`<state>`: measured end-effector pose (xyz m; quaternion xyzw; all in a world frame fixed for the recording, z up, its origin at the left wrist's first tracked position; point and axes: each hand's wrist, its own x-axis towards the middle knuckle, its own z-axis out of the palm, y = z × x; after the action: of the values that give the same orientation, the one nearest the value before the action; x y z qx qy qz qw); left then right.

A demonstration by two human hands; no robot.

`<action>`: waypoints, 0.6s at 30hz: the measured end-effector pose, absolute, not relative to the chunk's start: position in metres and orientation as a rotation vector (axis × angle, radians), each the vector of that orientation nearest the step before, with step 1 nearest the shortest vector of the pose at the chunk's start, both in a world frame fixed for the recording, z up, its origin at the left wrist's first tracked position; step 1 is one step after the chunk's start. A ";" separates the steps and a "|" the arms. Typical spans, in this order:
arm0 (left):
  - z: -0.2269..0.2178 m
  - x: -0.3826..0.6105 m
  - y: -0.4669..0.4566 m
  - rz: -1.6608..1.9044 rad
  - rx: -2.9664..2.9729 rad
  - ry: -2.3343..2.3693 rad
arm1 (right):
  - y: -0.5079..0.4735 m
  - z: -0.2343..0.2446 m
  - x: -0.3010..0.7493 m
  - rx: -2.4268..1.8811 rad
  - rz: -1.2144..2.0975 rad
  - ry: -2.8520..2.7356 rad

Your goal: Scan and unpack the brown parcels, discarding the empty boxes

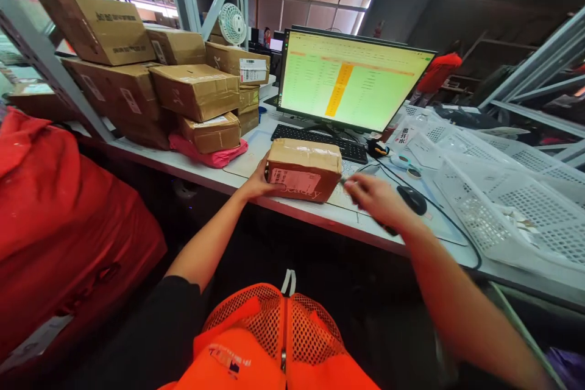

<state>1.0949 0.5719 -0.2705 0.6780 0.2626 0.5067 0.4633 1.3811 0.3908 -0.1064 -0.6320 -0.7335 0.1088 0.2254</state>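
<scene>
A taped cardboard box (304, 158) with a pinkish shipping label (295, 180) on its front face sits at the front of the desk. My left hand (259, 180) grips its left end, the thumb on the front face and the other fingers round the side. At the box's right end, my right hand (372, 195) is closed round a slim dark-handled tool (387, 229) that looks like a box cutter. Its tip points at the box's right edge; blur hides whether they touch.
Behind the box stand a keyboard (320, 139) and a lit monitor (351, 82). A mouse (412, 200) and white perforated baskets (516, 195) are on the right. Stacked cartons (196, 94) and a pink plastic package (208, 152) occupy the left, with a large red sack (68, 225) beside the desk.
</scene>
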 end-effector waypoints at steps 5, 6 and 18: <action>-0.263 1.089 0.571 1.027 1.601 0.506 | 0.440 -0.041 1.363 -1.916 -0.498 -2.184; -0.262 1.088 0.570 0.989 1.602 0.494 | 0.451 -0.033 1.345 -1.922 -0.564 -2.301; -0.253 1.084 0.568 0.901 1.629 0.552 | 0.510 -0.041 1.228 -1.672 -0.823 -2.883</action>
<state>1.0843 0.5683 -0.2533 0.6924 0.2346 0.3828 0.5648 1.2277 0.5097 -0.0408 -0.4820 -0.8309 -0.2372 -0.1451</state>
